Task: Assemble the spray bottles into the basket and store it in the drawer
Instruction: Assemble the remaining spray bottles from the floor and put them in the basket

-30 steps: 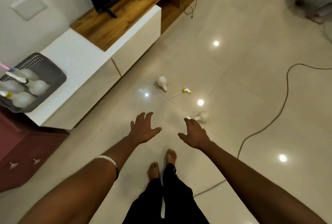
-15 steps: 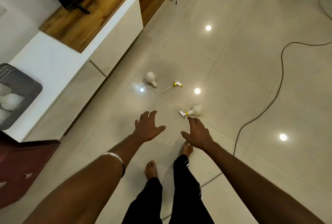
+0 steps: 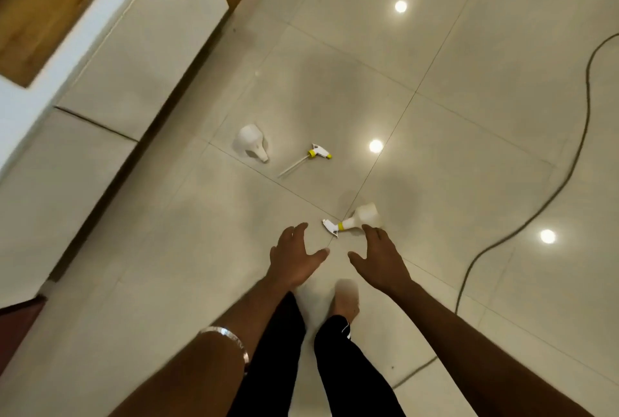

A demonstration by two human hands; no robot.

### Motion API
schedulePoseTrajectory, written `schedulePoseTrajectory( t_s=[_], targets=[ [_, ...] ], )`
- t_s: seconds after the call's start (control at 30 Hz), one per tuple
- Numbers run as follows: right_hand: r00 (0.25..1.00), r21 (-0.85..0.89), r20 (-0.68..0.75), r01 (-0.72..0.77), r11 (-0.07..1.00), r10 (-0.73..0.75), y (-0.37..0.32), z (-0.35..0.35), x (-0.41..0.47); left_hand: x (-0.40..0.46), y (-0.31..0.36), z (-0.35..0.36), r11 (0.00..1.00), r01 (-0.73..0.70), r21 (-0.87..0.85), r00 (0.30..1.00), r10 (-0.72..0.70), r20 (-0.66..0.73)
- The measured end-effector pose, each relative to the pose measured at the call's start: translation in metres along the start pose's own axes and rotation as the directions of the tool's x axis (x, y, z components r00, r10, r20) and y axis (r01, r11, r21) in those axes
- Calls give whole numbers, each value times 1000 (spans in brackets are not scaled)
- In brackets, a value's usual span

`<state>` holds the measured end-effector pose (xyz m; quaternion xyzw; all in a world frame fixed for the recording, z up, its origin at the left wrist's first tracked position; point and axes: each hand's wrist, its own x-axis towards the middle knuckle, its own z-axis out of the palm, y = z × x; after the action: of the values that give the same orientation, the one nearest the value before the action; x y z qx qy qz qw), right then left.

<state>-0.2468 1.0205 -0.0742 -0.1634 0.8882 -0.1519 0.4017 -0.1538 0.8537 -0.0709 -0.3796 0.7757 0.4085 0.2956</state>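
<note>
On the glossy floor lies an assembled white spray bottle (image 3: 360, 218) with a yellow collar and white trigger head. Just below it, my right hand (image 3: 380, 257) is spread with its fingertips nearly at the bottle's base, holding nothing. My left hand (image 3: 294, 257) hovers open beside it, fingers apart. Farther off lie a bare white bottle body (image 3: 252, 143) on its side and a loose spray head (image 3: 313, 155) with a yellow collar and long dip tube. The basket is out of view.
A white cabinet (image 3: 140, 58) with a wooden top runs along the left. A dark red cabinet corner (image 3: 16, 319) shows at the lower left. A cable (image 3: 549, 195) snakes across the floor on the right. My feet and black trousers (image 3: 321, 349) are below my hands.
The view has moved forward and down over the floor; the basket on the cabinet has left the frame. Both hands have come closer to the assembled bottle.
</note>
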Motion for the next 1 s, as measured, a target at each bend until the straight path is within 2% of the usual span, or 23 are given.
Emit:
schedulePoseTrajectory(
  t_s=[0.1, 0.2, 0.4, 0.57, 0.73, 1.0],
  targets=[
    [1000, 35, -23, -19, 999, 19, 31, 37, 57, 63, -16, 41, 999, 32, -33, 999, -31, 35],
    [998, 75, -46, -49, 996, 53, 61, 83, 109, 125, -39, 81, 985, 100, -138, 994, -93, 53],
    [983, 149, -104, -138, 979, 154, 114, 164, 177, 229, -81, 147, 897, 257, -359, 966, -244, 79],
    [929, 75, -327, -155, 985, 171, 146, 190, 202, 279, -94, 187, 815, 313, -487, 946, -313, 83],
    [898, 34, -408, -165, 986, 164, 168, 193, 222, 305, -91, 215, 791, 310, -528, 944, -322, 73],
    [901, 52, -421, -88, 995, 101, 179, 192, 240, 324, -87, 232, 841, 285, -460, 937, -345, -51]
  ],
)
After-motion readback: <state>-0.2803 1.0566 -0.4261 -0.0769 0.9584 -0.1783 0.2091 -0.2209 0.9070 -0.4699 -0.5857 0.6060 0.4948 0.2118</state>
